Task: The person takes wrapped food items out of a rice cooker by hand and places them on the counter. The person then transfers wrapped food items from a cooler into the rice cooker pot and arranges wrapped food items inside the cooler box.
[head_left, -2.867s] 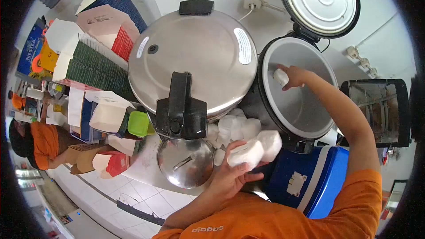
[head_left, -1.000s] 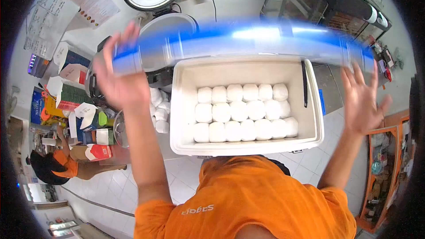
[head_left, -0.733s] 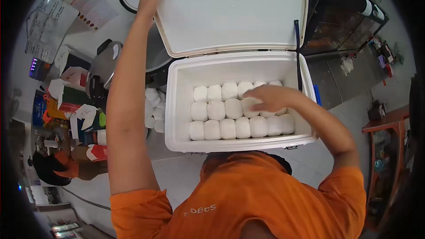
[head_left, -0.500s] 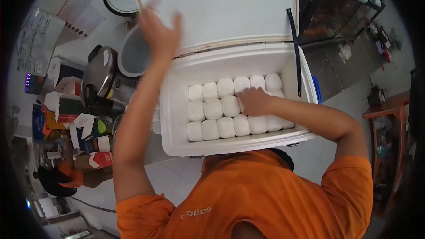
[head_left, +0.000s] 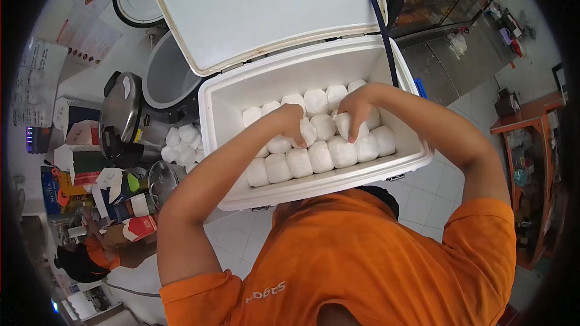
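Inside an open white cooler box (head_left: 211, 139), rows of white rounded bundles (head_left: 342, 152) are packed side by side; their wrapping or contents I cannot make out. Both my hands reach down into the box. My left hand (head_left: 292, 122) curls round one bundle (head_left: 308, 133) in the middle row, thumb on the near side. A little to the right, my right hand (head_left: 359, 108) grips another bundle (head_left: 343, 125) from above, its thumb pointing down. One middle-row bundle (head_left: 324, 126) sits between the hands. The hands partly cover the bundles behind them.
The cooler lid (head_left: 272, 12) stands open at the back, with a dark strap (head_left: 382, 33) on its right. To the left are a deep pot (head_left: 175, 72), a metal cooker (head_left: 124, 108), more white bundles (head_left: 181, 145) and a glass bowl (head_left: 162, 182). Another person (head_left: 90, 259) is at lower left.
My left hand has come down from near the lid into the box and onto a bundle. My right hand has shifted and now grips a bundle. The view has tilted.
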Available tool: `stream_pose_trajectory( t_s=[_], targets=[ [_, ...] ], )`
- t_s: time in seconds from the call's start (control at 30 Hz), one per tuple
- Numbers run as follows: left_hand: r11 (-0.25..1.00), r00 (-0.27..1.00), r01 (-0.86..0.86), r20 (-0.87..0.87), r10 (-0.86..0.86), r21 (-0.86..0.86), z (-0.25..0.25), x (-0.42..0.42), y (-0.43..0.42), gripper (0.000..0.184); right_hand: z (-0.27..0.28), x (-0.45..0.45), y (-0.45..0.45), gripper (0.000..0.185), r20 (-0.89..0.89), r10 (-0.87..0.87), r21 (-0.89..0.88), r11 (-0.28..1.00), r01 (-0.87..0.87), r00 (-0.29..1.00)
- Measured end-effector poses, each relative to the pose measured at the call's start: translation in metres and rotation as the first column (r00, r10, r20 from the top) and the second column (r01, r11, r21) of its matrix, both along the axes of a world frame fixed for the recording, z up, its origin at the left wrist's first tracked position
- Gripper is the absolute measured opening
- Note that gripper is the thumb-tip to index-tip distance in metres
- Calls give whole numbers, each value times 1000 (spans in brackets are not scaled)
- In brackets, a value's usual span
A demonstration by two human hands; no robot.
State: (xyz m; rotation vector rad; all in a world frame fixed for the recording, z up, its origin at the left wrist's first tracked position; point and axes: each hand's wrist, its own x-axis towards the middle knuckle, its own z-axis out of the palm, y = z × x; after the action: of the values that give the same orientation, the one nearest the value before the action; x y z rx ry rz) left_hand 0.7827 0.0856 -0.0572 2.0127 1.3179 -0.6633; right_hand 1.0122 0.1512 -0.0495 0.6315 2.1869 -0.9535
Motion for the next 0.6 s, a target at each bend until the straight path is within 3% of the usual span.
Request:
stream_pose_trajectory(
  t_s=[0.13, 0.2, 0.23, 0.33, 0.43, 0.53, 0.6],
  targets=[
    [989, 996, -16, 87, 29, -150, 24, -15, 13, 65, 28, 3, 8, 71, -44, -49, -179, 983, 41, 998],
    [949, 974, 2, 216, 69, -314, 33, -39, 17, 65, 36, 9, 3, 63, -109, -158, -388, 916, 104, 981],
    [926, 979, 12, 192, 66, -377, 35, -43, 14, 62, 36, 10, -1, 59, -129, -211, -492, 862, 123, 969],
    [931, 979, 116, 200, -47, -347, -1, -56, 7, 60, 30, 6, -6, 53, -95, -248, -508, 845, 167, 964],
    [929, 978, 20, 201, 59, -370, 15, -55, 4, 59, 32, 14, 7, 60, -110, -255, -639, 759, 128, 961],
    [925, 985, 55, 170, 11, -377, 14, -53, 4, 62, 16, 11, -6, 61, -98, -205, -764, 643, 58, 974],
    [949, 995, 59, 98, -30, -310, 23, -43, -1, 64, 14, 3, -24, 61, -99, -128, -545, 837, 54, 987]
  ],
)
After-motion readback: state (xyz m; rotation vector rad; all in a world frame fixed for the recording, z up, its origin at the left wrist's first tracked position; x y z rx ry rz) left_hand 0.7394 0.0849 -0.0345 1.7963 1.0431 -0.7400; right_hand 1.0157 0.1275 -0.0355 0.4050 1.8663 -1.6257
